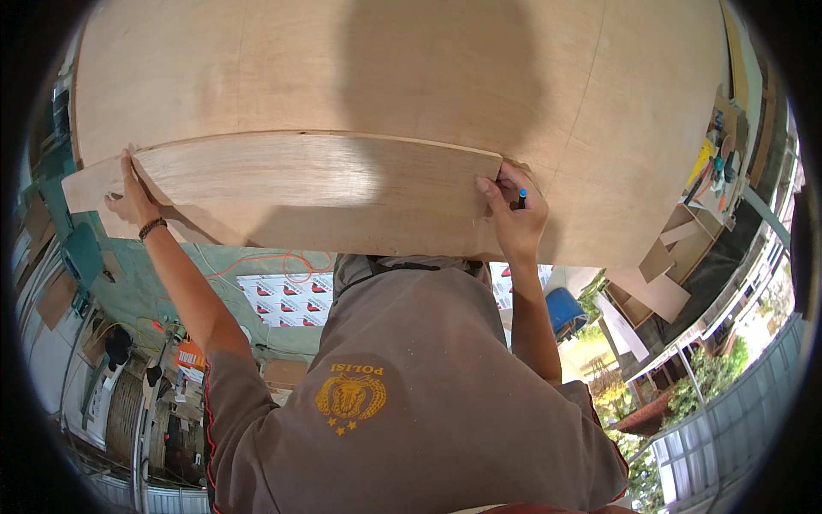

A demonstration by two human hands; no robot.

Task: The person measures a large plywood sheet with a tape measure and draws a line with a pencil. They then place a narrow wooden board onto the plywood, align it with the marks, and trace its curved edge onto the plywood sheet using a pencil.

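A narrow plywood board lies flat on top of a large plywood sheet that fills the upper picture. My left hand presses down on the board's left end, with a dark bracelet on that wrist. My right hand is at the board's right end and holds a blue-capped marker, its tip against the sheet beside the board's edge. My grey shirt with a yellow emblem covers the lower middle.
Plywood offcuts and small tools lie on a bench at the right. A blue bucket stands below the sheet's edge. An orange cable and printed sheets lie on the floor at the left, among stacked clutter.
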